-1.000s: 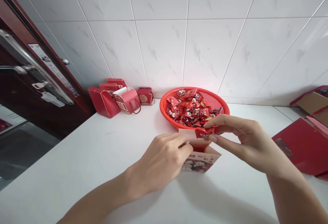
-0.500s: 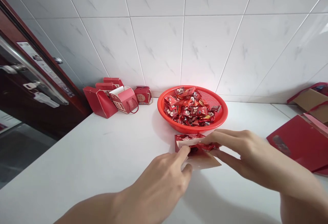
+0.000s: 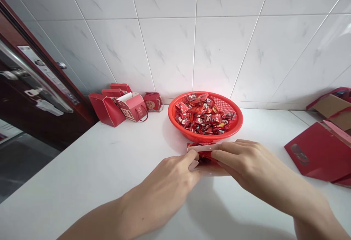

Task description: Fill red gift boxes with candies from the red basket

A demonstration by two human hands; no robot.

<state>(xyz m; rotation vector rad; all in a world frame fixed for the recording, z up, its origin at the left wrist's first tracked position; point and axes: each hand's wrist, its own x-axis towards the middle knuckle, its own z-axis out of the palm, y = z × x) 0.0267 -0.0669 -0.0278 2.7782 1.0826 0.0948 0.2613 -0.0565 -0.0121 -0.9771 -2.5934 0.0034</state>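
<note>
A small red gift box with pale inner flaps stands with its top open on the white counter, just in front of the basket. Red-wrapped candies show in its opening. My left hand pinches the box's left side, thumb and index finger at a flap. Over the right side lies my right hand, its fingers closed on the box's edge with fingertips at the candies. Whether a candy is between those fingers is hidden. Both hands cover much of the box.
A red plastic basket heaped with wrapped candies sits behind the box. Several red gift boxes stand at the back left by the tiled wall. A larger red box and an open carton are at right. Left is a door with keys.
My right hand has moved left and closer over the box, and the candies there now sit lower inside. The front flap is tipped up more. My left hand stays at the left side.
</note>
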